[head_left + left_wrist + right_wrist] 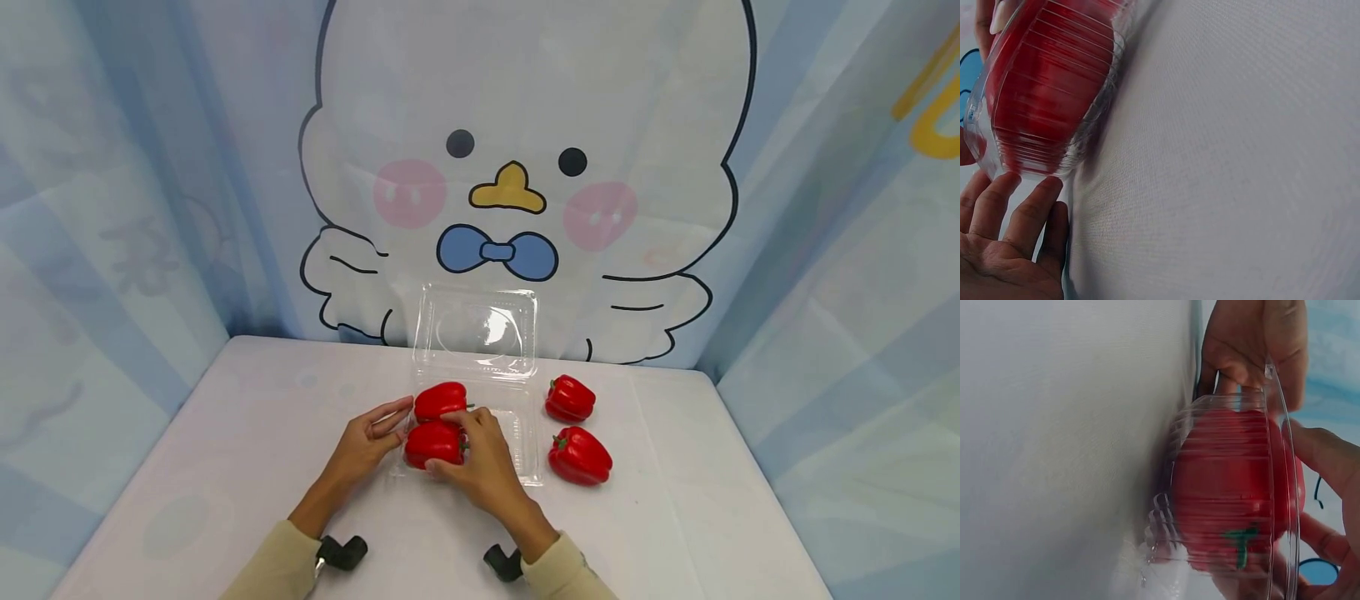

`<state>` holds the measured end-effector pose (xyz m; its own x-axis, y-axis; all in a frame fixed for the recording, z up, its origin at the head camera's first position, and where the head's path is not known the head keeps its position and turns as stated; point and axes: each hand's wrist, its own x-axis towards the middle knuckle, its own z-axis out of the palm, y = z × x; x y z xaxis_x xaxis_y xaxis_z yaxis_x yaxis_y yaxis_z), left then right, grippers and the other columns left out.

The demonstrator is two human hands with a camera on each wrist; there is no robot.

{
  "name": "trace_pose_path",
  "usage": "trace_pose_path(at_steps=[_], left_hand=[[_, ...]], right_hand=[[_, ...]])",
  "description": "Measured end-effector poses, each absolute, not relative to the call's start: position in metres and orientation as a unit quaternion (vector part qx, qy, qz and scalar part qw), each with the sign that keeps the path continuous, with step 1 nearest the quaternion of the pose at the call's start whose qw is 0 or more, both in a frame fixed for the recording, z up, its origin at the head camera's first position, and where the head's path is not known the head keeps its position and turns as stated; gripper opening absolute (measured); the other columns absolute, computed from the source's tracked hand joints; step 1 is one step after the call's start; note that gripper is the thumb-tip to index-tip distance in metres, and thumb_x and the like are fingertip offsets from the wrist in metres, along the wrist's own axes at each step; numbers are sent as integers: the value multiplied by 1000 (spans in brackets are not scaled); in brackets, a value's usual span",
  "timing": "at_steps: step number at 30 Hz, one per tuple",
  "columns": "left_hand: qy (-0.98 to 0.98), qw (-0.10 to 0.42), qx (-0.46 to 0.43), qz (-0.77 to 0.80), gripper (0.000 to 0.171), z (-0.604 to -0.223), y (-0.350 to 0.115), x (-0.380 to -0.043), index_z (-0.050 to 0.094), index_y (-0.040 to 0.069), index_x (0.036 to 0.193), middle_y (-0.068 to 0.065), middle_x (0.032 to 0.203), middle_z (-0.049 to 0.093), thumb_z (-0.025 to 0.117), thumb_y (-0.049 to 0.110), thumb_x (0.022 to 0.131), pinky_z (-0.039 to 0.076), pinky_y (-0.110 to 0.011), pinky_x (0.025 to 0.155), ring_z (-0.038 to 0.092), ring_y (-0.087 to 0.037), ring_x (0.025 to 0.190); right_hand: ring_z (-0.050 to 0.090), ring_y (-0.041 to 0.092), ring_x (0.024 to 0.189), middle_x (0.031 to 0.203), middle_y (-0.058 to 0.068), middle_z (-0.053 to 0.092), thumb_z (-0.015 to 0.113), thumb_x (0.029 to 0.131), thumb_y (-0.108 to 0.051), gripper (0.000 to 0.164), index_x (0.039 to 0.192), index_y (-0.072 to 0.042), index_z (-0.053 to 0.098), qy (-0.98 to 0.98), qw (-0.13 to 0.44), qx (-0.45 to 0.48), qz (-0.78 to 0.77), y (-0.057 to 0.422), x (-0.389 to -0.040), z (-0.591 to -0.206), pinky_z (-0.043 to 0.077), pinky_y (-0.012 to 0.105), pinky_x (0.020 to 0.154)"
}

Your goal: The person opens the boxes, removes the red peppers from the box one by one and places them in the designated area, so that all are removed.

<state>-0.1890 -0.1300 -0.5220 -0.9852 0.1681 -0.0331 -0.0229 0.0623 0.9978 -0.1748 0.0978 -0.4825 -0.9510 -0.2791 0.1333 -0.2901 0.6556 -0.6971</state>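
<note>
A clear plastic clamshell box (529,467) lies on the table with its lid (480,329) raised at the back. Two red bell peppers sit one behind the other in its left half. My right hand (483,462) holds the front bell pepper (431,444) between thumb and fingers, its green stem pointing right. Those fingertips also reach the rear bell pepper (438,400). At the box's left side is my left hand (365,450), fingers extended. In the left wrist view, its fingertips (1044,187) touch the ribbed wall.
Right of the box stand two more red bell peppers, a smaller one (570,398) behind a larger one (580,456). A white cloth covers the table (247,450). Behind it hangs a curtain (637,100) with a cartoon bird.
</note>
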Motion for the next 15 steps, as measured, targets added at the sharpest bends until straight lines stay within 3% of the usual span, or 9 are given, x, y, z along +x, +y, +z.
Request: trace_pose_path(at_steps=[15], left_hand=[[738, 57, 62, 669, 56, -515, -126, -188, 49, 3, 157, -16, 163, 49, 65, 5, 104, 52, -24, 110, 49, -36, 151]], right_hand=[[60, 23, 118, 119, 3, 60, 96, 77, -25, 64, 135, -19, 69, -897, 0, 121, 424, 100, -176, -478, 66, 40, 90]])
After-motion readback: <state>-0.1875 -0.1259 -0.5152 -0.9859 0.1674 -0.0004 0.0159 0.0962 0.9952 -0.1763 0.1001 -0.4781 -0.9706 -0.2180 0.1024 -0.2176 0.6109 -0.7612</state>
